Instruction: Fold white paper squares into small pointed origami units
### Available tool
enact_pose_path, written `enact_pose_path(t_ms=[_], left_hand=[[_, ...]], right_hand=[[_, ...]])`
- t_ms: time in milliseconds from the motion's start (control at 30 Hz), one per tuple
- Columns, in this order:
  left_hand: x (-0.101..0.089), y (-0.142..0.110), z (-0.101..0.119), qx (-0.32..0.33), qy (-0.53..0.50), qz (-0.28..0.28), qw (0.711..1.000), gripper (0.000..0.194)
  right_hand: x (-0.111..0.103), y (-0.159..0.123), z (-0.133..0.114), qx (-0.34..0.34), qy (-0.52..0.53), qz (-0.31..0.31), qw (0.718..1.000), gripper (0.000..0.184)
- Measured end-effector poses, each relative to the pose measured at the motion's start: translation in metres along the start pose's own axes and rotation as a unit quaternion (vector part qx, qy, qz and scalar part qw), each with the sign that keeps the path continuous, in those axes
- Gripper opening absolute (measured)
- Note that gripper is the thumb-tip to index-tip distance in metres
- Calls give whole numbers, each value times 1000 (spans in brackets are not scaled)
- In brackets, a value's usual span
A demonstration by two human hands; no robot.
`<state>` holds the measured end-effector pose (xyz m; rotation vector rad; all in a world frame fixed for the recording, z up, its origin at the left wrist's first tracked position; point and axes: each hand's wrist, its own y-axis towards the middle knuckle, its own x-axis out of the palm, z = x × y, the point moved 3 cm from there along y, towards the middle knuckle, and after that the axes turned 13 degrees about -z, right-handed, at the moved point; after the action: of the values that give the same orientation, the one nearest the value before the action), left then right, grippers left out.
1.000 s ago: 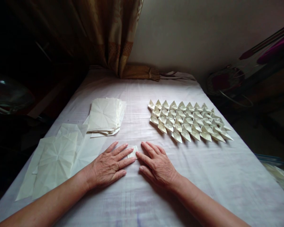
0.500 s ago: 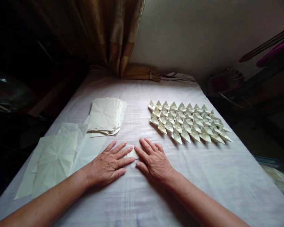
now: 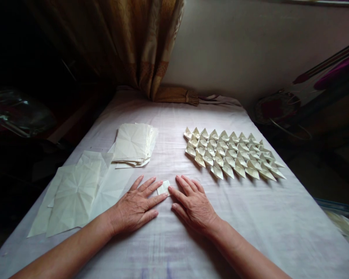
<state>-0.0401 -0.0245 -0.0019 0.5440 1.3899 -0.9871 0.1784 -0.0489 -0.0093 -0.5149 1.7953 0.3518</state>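
A small folded piece of white paper [image 3: 163, 187] lies flat on the cloth between my hands. My left hand [image 3: 138, 203] rests palm down with its fingers spread, fingertips on the paper's left and lower edges. My right hand [image 3: 193, 199] lies flat too, its index fingertip touching the paper's right edge. To the right, folded paper boats [image 3: 228, 161] stand in several close rows. Beyond my left hand is a stack of creased paper sheets [image 3: 130, 143]. Loose creased sheets [image 3: 77, 188] overlap one another beside my left forearm.
A pale sheet [image 3: 250, 221] covers the broad flat surface. At its far end hangs a brown curtain [image 3: 154, 58] with a fringed tie against the wall [image 3: 235, 50]. Dark clutter stands off both sides, including a clear plastic-wrapped item [image 3: 20, 114] at left.
My right hand has slid slightly right, away from my left, so more of the small folded paper shows. The whole view has shifted a little.
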Motion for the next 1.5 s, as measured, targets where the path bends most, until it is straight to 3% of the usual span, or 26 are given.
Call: enact_pose_path(t_ms=[167,300,433,767,867,1033,1500], left_hand=[[16,8,33,-127,17,67,990,63],[16,19,45,-166,15,108,980,58],[7,25,36,-135,-8,114,984,51],[-6,26,4,-40,-57,2,998,48],[-7,24,-3,-14,-60,-17,998,50],[-8,23,-8,-7,-57,-2,998,52],[-10,20,-3,5,25,71,997,45]], right_hand=[[0,-12,-1,24,-5,67,997,41],[3,-12,-3,47,-9,59,997,42],[5,-6,-5,67,-23,48,996,43],[1,-2,-9,77,-36,44,995,40],[-2,-3,-11,50,-27,64,996,41],[-5,-5,-20,-16,-9,80,997,37],[0,-6,-22,16,-25,32,999,36]])
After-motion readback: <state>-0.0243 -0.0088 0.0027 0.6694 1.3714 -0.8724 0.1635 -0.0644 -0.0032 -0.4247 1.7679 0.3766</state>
